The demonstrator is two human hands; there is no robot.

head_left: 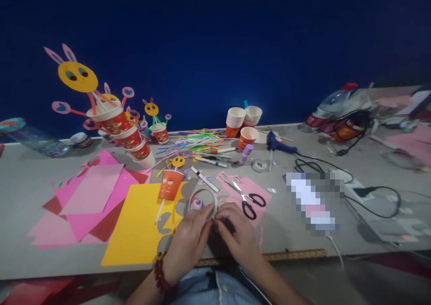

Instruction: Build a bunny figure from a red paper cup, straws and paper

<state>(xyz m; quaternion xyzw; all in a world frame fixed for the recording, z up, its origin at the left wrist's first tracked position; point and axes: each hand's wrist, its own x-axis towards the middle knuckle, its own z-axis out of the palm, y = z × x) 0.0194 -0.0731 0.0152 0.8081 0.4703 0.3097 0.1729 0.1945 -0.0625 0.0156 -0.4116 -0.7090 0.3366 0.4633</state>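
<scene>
My left hand [190, 237], with a dark red bead bracelet at the wrist, is closed near the table's front edge. Its fingers meet those of my right hand [239, 233], also closed. What they pinch between them is too small to make out. Just beyond the fingertips lies a roll of white tape [203, 193] with a small pink and blue paper piece [197, 202] inside its ring. Black-handled scissors [247, 202] rest open on pink paper [264, 193] to the right. An orange cup [171, 185] with a small yellow face on top stands to the left.
Yellow card [131, 224] and pink sheets [97, 188] cover the left side. Decorated cups [126, 139] stand behind them. Colourful sticks [198, 141], stacked cups [235, 121] and a blue glue gun [279, 144] are at the back. A cable, a blurred-out object and bottles [330, 107] are around.
</scene>
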